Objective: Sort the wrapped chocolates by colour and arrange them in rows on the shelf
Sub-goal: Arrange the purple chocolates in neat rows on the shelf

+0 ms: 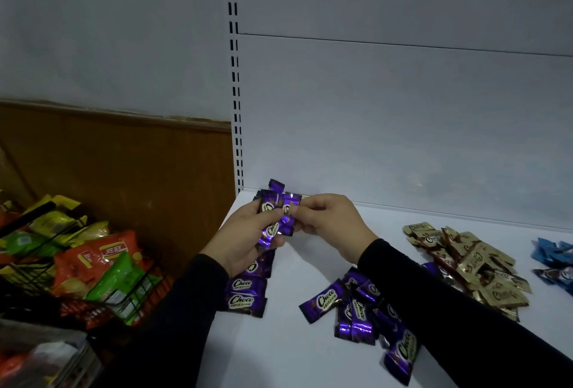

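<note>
Purple foil-wrapped chocolates (273,217) are gripped by both the left hand (245,232) and right hand (328,223) above the white shelf (288,353), left of a gold-wrapped heap (465,260).

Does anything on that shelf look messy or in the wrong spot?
Yes. One purple chocolate lies at the edge of the gold pile, away from its colour. The loose purple heap is jumbled, unlike the neat purple row at the shelf's left edge.
</note>
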The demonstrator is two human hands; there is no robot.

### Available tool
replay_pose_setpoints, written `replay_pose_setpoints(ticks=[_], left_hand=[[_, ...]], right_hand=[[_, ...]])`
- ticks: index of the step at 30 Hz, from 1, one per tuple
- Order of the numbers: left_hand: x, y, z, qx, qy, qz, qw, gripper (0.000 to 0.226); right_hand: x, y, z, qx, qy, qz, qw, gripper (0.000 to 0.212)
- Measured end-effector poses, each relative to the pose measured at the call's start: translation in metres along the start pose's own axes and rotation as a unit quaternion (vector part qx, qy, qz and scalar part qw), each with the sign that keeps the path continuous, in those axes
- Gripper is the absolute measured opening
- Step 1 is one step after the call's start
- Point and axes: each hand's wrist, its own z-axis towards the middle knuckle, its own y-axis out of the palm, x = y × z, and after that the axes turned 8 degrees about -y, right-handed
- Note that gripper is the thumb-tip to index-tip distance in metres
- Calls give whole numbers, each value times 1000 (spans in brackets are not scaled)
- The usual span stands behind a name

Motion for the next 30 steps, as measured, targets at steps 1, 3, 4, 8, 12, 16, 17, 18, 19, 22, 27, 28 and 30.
replay_pose_setpoints(ticks=[1,3,4,8,12,16,17,18,19,22,27,28,30], left_hand=[[0,-1,1,7,-1,-10,1000,19],[1,-3,2,37,0,-34,999,15],[2,-5,2,55,3,-45,997,14],[5,-8,3,96,18,-81,992,12],[6,-8,3,100,16,-83,991,13],[7,-10,2,108,18,-86,990,12],[7,-10,2,110,19,-87,990,11],[7,-11,2,111,20,-88,990,11],[7,-11,3,113,20,-87,990,11],[7,-11,3,115,19,-92,989,11],[8,-10,2,120,14,-97,988,10],[8,-9,1,121,13,-96,988,9],[8,-9,0,124,11,-94,988,9]], right_hand=[[-2,-2,0,22,7,27,999,13],[-5,-10,4,67,9,82,994,9],[-6,-15,6,85,-7,66,994,8],[9,-31,11,42,-122,-338,932,13],[26,-24,14,-79,-162,-561,808,29],[29,-24,17,-138,-163,-576,789,26],[29,-27,16,-153,-165,-564,794,25],[30,-30,16,-163,-173,-553,798,25],[31,-35,15,-164,-189,-544,801,26],[33,-43,10,-174,-221,-517,809,30],[34,-39,4,-232,-190,-488,820,40],[33,-38,5,-238,-176,-492,819,42],[30,-34,7,-248,-157,-497,816,44]])
